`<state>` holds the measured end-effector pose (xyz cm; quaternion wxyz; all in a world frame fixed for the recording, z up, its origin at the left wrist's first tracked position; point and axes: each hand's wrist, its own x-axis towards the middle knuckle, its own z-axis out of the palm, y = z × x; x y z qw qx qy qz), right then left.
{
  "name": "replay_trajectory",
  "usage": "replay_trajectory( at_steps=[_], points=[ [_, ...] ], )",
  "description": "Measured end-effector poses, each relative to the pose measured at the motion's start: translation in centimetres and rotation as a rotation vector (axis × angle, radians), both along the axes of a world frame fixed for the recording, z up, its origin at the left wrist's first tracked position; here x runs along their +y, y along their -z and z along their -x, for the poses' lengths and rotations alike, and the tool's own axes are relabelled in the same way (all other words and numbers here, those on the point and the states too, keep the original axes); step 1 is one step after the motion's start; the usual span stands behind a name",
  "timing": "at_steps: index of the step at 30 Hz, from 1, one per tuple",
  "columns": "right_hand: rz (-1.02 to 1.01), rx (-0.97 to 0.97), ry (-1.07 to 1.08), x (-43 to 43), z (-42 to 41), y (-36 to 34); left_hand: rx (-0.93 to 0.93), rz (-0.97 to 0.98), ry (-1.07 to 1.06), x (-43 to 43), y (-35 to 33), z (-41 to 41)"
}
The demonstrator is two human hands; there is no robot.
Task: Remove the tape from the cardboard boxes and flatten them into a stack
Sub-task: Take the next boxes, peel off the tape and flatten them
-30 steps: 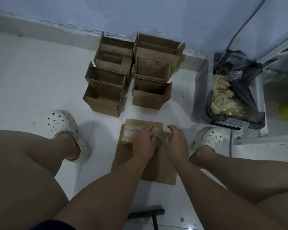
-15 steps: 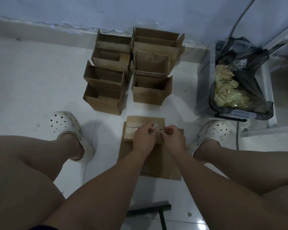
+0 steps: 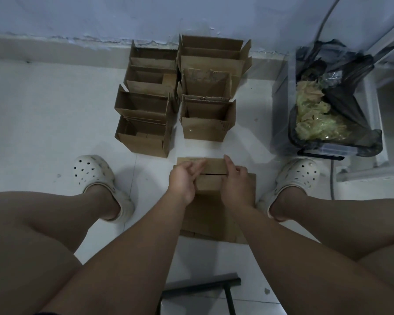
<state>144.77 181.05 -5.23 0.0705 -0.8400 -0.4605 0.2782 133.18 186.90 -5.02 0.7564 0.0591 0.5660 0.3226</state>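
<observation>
Head view shows the small brown cardboard box (image 3: 210, 186) on the flat brown cardboard pile (image 3: 210, 215), the left hand (image 3: 183, 181) with fingers loose on top and the right hand (image 3: 236, 181) with fingers curled on its edge, so a hard tug might tear it.

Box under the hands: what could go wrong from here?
1. The box sits at the far end of the flat stack. The left hand only rests on it and the right hand grips one side, so it may slip or tip when pressed.
2. Open boxes stand close behind, so a forward shove could knock them.
</observation>
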Motion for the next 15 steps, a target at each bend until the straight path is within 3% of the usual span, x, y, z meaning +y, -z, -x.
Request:
replay_trajectory(
  at_steps=[3, 6, 15],
  points=[
    [-0.020, -0.117, -0.200, -0.4, 0.7, -0.7, -0.057, 0.019, -0.097, -0.1, 0.5, 1.2],
    [0.021, -0.079, -0.358, -0.5, 1.1, -0.7, -0.127, 0.033, -0.137, -0.6, 0.7, 2.0],
    [0.093, -0.060, -0.273, 0.7, 1.6, -0.1, -0.166, 0.103, -0.300, -0.6, 0.5, 3.5]
  ],
)
